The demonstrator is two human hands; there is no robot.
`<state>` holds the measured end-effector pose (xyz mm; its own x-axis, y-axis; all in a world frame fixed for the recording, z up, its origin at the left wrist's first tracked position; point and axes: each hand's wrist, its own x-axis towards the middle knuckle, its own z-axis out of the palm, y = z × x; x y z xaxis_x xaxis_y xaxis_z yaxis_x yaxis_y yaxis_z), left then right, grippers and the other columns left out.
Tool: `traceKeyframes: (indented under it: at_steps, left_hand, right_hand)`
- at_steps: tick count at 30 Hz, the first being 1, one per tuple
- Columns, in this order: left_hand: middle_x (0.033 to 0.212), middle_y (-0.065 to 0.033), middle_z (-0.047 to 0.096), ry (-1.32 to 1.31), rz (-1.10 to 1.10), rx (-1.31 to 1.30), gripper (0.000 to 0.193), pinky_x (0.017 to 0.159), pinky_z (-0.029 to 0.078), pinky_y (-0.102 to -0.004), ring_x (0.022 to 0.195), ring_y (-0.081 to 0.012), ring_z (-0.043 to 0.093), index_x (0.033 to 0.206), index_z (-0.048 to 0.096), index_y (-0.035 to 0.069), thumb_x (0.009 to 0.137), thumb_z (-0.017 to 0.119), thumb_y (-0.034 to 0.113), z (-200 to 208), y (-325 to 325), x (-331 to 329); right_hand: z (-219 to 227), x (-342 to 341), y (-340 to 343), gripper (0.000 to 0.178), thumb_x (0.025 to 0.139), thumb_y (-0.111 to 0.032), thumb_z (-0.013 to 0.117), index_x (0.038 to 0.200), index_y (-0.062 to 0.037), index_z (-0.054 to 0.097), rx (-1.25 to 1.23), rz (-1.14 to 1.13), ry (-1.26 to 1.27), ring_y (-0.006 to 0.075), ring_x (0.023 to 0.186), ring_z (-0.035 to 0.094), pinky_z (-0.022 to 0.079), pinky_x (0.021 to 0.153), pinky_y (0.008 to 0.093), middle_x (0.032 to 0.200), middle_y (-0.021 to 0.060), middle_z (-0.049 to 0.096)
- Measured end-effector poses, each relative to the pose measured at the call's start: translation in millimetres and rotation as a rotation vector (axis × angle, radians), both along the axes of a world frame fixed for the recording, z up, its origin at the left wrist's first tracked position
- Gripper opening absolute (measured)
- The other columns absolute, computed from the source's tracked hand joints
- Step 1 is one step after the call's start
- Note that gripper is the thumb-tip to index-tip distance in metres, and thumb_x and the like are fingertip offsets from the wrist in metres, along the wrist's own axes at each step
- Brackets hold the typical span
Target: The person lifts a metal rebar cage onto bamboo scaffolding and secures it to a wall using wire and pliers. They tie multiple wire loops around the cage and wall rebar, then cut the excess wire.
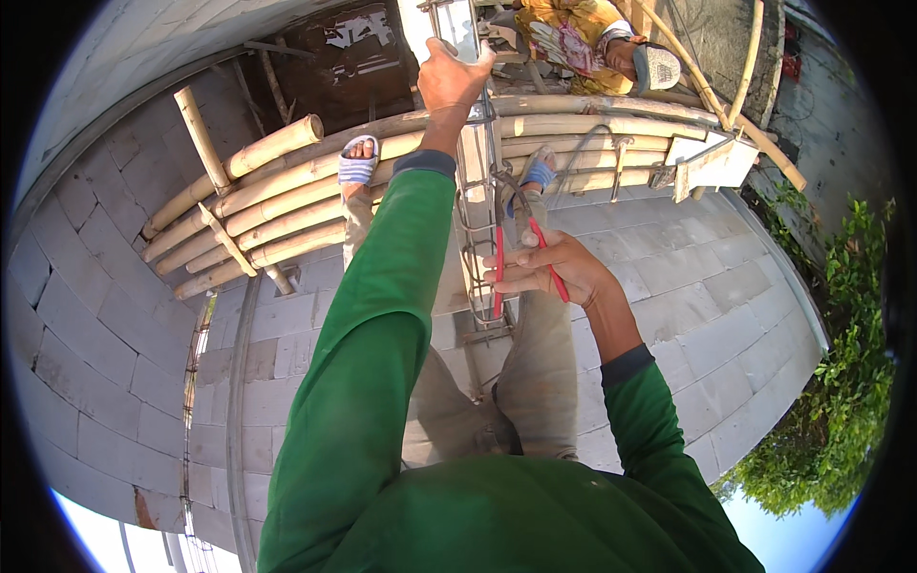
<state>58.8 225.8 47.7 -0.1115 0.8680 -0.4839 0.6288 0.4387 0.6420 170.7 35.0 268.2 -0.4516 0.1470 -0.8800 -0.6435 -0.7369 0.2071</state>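
My left hand (454, 84) is closed at the upper part of a narrow steel rebar cage (465, 229); its fingers hide the exact spot it grips. In my right hand (559, 265) is a pair of pincers with red handles (499, 272). The handles are spread, with my fingers lying across them. The dark jaws of the pincers point away from me, close beside the cage bars; whether they touch a bar I cannot tell. The cage runs lengthwise between my legs, with bent stirrups along it.
My sandalled feet (359, 170) rest on bamboo poles (611, 129) lashed into a scaffold. Grey block walls (669, 258) stand around. A person in yellow clothing and a cap (657, 69) is at the upper right. A hammer (621, 158) hangs on a pole. Leafy plants (841, 372) grow at right.
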Motion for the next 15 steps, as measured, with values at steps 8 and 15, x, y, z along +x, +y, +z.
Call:
traceKeyframes:
  at_steps: [8, 15]
  left_hand:
    - [0.088, -0.027, 0.074, 0.007, 0.004, -0.002, 0.065, 0.084, 0.06, -0.0504, 0.088, -0.0447, 0.075, 0.099, 0.057, 0.0, 0.076, 0.084, 0.055, 1.5, -0.5, 3.0]
    - [0.087, -0.0268, 0.074, 0.005, 0.008, 0.005, 0.065, 0.084, 0.06, -0.0499, 0.088, -0.0446, 0.075, 0.099, 0.057, 0.0, 0.076, 0.084, 0.054, 1.4, -1.0, 2.3]
  right_hand:
    - [-33.7, 9.7, 1.8, 0.019, 0.101, 0.002, 0.058, 0.119, -0.0017, 0.051, -0.022, 0.035, 0.018, 0.0553, 0.132, 0.058, 0.053, 0.111, 0.0623, 0.14, 0.043, 0.056]
    - [-33.5, 6.6, -1.0, 0.02, 0.105, -0.017, 0.064, 0.117, -0.0004, 0.061, -0.086, 0.15, -0.168, 0.0202, 0.081, 0.073, 0.057, 0.065, 0.032, 0.092, 0.0153, 0.069]
